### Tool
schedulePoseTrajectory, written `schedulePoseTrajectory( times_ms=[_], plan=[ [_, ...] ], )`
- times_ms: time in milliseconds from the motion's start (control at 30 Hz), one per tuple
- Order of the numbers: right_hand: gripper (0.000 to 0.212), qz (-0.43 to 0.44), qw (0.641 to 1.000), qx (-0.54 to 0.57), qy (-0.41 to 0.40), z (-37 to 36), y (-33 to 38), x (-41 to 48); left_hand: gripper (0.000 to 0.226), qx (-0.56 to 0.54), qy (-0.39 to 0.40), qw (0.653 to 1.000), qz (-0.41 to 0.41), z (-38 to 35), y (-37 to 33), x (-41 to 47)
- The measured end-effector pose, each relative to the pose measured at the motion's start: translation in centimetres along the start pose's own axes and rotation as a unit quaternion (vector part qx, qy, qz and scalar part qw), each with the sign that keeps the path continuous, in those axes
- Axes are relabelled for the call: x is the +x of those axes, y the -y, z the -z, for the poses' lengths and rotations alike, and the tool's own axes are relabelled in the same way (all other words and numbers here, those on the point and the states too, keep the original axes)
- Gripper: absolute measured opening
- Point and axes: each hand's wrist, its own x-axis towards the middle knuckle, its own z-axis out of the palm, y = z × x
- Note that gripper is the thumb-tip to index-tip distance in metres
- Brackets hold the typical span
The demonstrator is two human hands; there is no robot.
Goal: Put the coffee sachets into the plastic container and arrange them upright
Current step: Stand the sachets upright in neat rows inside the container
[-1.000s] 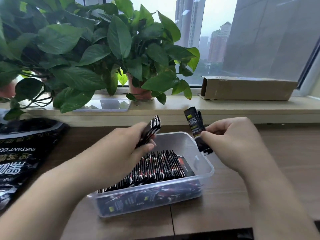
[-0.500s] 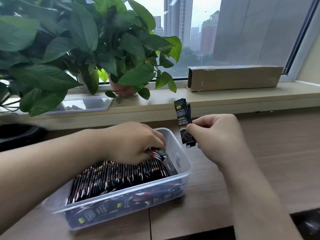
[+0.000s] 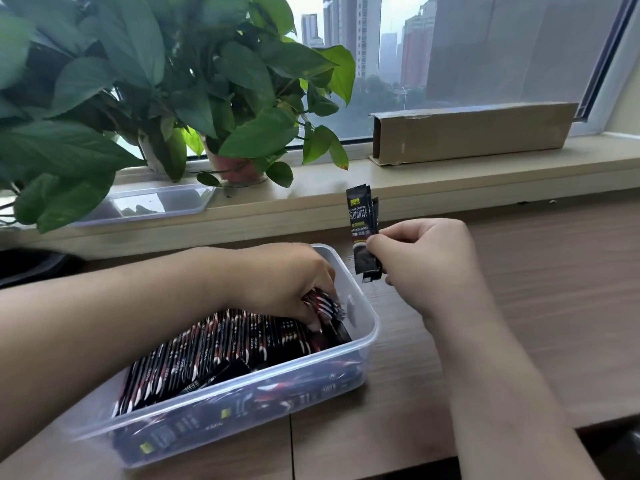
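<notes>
Lowered since before, my left hand (image 3: 287, 282) grips a sachet bundle (image 3: 323, 306) in the plastic container (image 3: 367, 317) (far right corner); my right hand (image 3: 426, 268) pinches 2 coffee sachets (image 3: 360, 223) upright above the table (image 3: 536, 306).

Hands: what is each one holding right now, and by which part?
The right hand pinches two sachets by their lower half. The left hand grips a small bundle by its top edge, inside the container.
</notes>
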Motion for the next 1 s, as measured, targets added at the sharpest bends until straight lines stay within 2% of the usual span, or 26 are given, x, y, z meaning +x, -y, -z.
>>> schedulePoseTrajectory(
  times_ms=[100, 267, 400, 500, 600, 700, 867, 1000],
  plan=[
    [0.018, -0.004, 1.000, -0.001, -0.002, 0.1, 0.0, 0.0, 0.030, 0.039, 0.000, 0.999, -0.010, -0.5, 0.4, 0.0],
    [0.017, -0.014, 1.000, -0.002, -0.007, 0.3, 0.1, -0.1, 0.028, 0.109, -0.042, 0.992, -0.056, -0.6, 0.9, -1.3],
    [0.019, -0.015, 1.000, -0.006, -0.005, 0.5, 0.4, -0.2, 0.037, 0.120, -0.054, 0.989, -0.063, -0.3, 1.4, -1.9],
    [0.017, -0.013, 1.000, -0.005, 0.005, 0.8, 0.7, -0.3, 0.037, 0.086, -0.039, 0.995, -0.038, -0.2, 1.4, -2.0],
    [0.017, 0.010, 1.000, -0.015, 0.025, 1.1, 1.6, -0.7, 0.023, 0.039, -0.027, 0.999, 0.012, 0.1, 0.8, -2.5],
    [0.015, 0.055, 0.995, -0.051, 0.069, 1.4, 2.7, -1.5, 0.013, -0.054, -0.028, 0.996, 0.060, 0.1, 0.3, -2.7],
    [0.015, 0.112, 0.974, -0.155, 0.120, 1.7, 3.9, -2.4, 0.025, -0.189, -0.070, 0.970, 0.138, 0.4, -0.4, -4.1],
    [0.016, 0.132, 0.953, -0.238, 0.133, 1.7, 4.2, -2.8, 0.031, -0.180, -0.103, 0.961, 0.183, 1.3, -0.8, -6.8]
  ],
)
